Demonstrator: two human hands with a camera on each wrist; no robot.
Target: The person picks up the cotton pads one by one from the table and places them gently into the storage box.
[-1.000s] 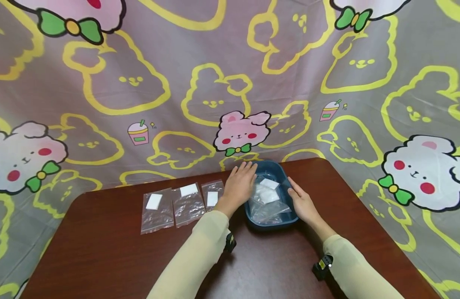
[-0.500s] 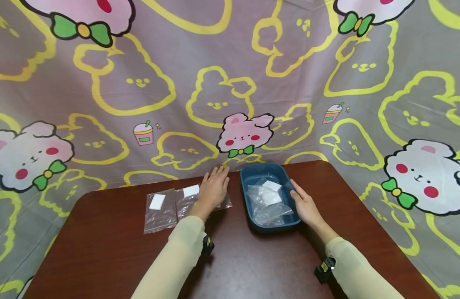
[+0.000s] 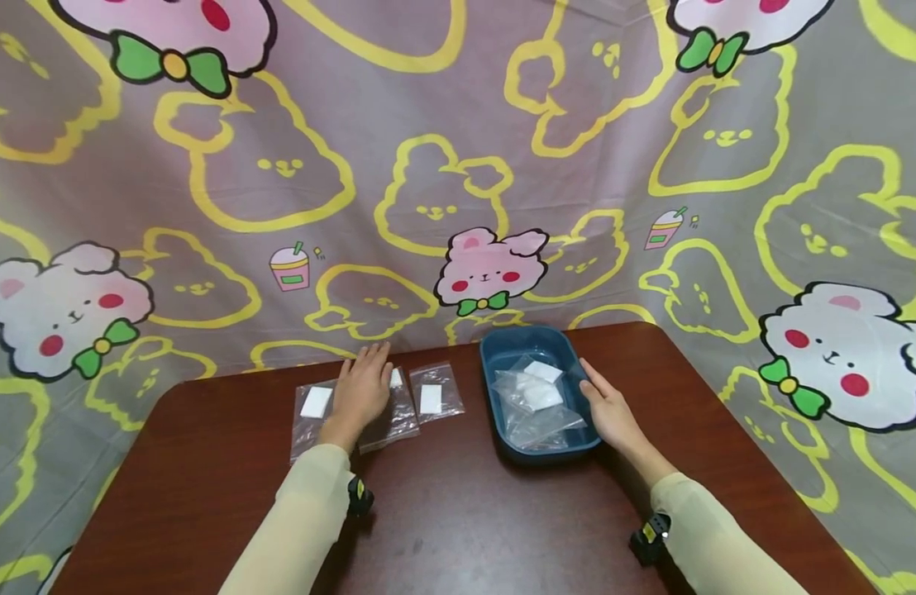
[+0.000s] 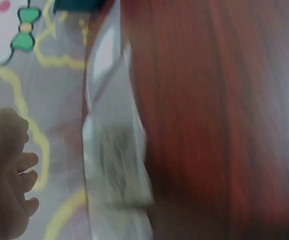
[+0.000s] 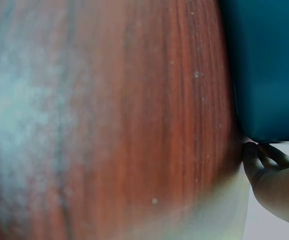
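Observation:
My left hand [image 3: 363, 388], fingers extended, is over the left and middle of a row of 3 clear zip bags. It partly covers the middle bag [image 3: 395, 421]; in the left wrist view the hand [image 4: 7, 175] appears apart from the blurred bags [image 4: 117, 155]. The left bag [image 3: 304, 426] and right bag [image 3: 448, 397] lie flat, each with a white rectangle. My right hand [image 3: 609, 409] holds the right side of a blue plastic bin [image 3: 498, 430], its fingers against the wall in the right wrist view. Inside the bin lie several clear bags [image 3: 536, 397] with white pieces.
All stands on a dark red-brown wooden table [image 3: 458, 529], the bin near its back edge. A patterned cloth [image 3: 428, 190] hangs right behind the table and along its right side.
My left hand has moved left from the bin, past the right bag, to over the left and middle bags, uncovering the right bag. My right hand has stayed at the bin.

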